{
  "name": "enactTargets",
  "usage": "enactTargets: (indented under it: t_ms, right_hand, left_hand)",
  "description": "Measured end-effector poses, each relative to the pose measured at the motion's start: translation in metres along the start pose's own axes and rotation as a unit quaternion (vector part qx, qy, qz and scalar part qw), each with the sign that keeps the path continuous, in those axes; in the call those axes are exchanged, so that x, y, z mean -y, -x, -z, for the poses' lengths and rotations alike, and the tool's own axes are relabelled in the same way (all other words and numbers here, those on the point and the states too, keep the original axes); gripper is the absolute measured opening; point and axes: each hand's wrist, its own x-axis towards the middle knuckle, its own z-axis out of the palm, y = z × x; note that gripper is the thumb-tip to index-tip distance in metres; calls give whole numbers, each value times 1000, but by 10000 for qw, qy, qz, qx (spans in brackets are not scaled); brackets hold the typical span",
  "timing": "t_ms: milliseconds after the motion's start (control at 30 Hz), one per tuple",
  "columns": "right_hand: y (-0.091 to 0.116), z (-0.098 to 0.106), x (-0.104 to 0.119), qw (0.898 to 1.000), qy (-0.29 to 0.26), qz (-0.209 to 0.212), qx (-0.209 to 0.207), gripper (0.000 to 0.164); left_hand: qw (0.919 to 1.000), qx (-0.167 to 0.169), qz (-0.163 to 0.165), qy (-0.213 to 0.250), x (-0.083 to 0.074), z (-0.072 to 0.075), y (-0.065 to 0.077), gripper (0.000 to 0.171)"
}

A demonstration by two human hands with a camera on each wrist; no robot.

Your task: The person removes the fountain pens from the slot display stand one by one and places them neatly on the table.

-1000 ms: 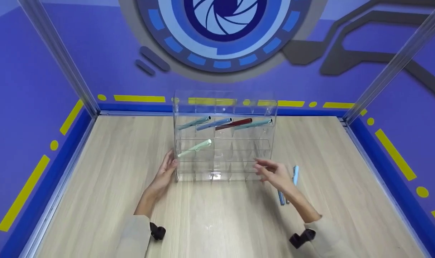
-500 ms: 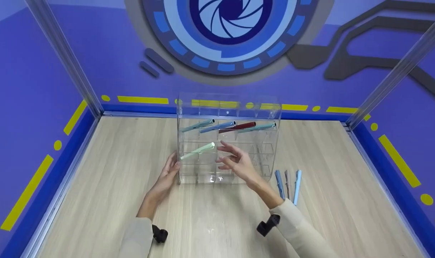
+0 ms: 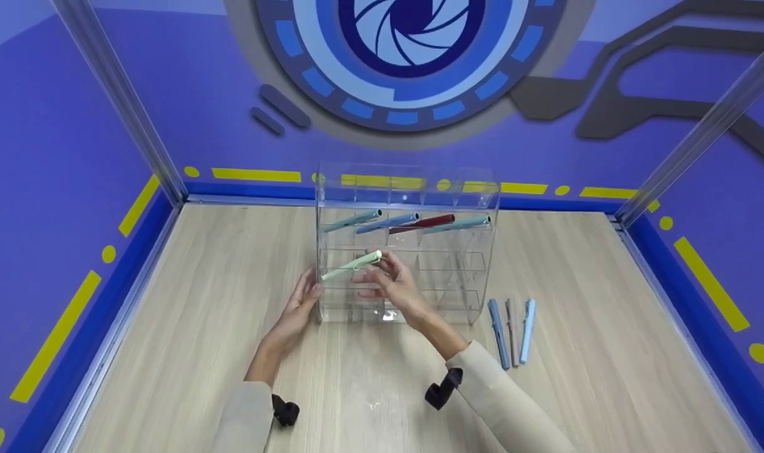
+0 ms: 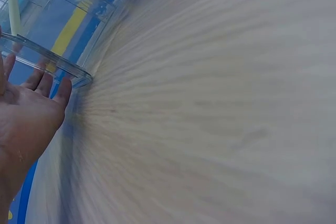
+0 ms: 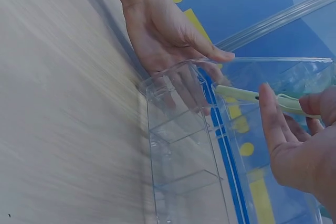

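Note:
A clear acrylic pen rack point(image 3: 448, 280) stands upright on the table. My left hand point(image 3: 297, 308) holds its left side, thumb at the front edge and fingers along the outer panel; the left hand point(image 5: 163, 35) shows likewise in the right wrist view. A pale green pen point(image 3: 347, 267) lies slanted in the rack's left column, its clip end sticking out towards me. My right hand point(image 3: 394, 289) has its fingers and thumb about that end; in the right wrist view the pen point(image 5: 236, 93) passes between the digits of the right hand point(image 5: 304, 156), which partly cover it.
Teal point(image 3: 357, 219), blue point(image 3: 391, 222), dark red point(image 3: 426, 223) and light teal point(image 3: 460, 224) pens lie in a higher row. Right of the rack, a dark blue pen point(image 3: 498, 333), a brownish pen point(image 3: 512, 333) and a light blue pen point(image 3: 528, 330) lie on the table point(image 3: 583, 314).
My right hand has moved left from the rack's right side, across its front, to the pale green pen. The loose pens at the right have come into full view. My left hand stays put.

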Motion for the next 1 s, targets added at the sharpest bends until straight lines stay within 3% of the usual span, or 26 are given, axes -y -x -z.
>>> enactTargets:
  t_ms: [500, 867, 1000]
  right_hand:
    - [2, -7, -8, 9978, -198, 421, -464, 33]
    - [24, 5, 7, 9868, -76, 1438, -744, 34]
    - [34, 13, 17, 9819, -124, 1627, -960, 36]
  left_hand:
    - [9996, 220, -121, 96, -1, -2, 1, 72]
    - [9997, 209, -76, -45, -2, 1, 0, 72]
    - [9998, 195, -98, 22, 0, 1, 0, 71]
